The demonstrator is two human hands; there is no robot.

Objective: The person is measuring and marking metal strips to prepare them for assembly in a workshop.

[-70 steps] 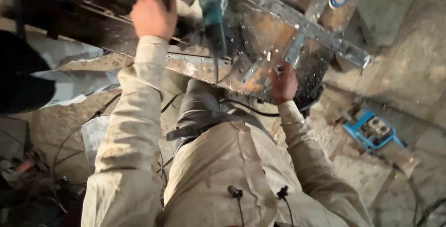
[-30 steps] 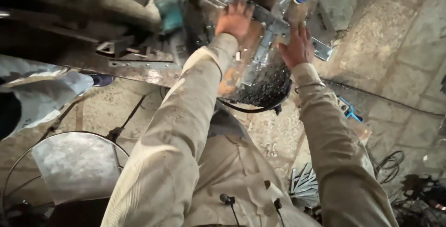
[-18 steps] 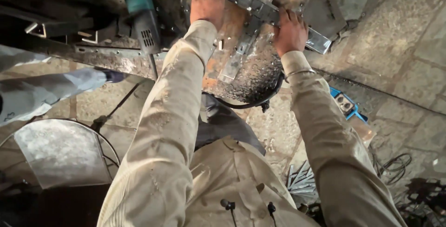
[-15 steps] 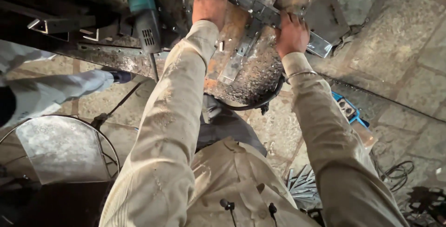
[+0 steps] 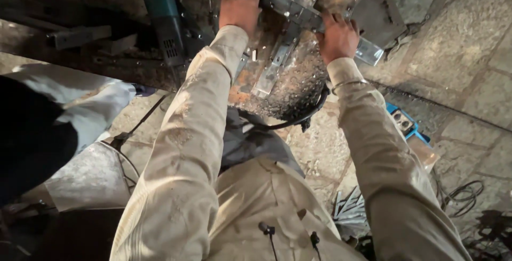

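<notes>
Both hands on the crossed metal bars (image 5: 290,23) atop the rusty workpiece (image 5: 288,79): left hand (image 5: 240,2) flat, fingers spread; right hand (image 5: 337,37) curled over a bar. Likely stiff, heavy, sharp-edged; grasp bar ends. Grinder (image 5: 165,18) lies left.

Beige long-sleeved work shirt (image 5: 256,207), dusty, speckled; buttoned cuffs; thin metal bangle (image 5: 346,84) at right wrist; two small black clip microphones (image 5: 266,229) on chest, thin cables.

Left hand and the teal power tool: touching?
Apart. The head view shows the left hand pressed flat on the metal bar, with dark workbench between it and the teal power tool.
</notes>
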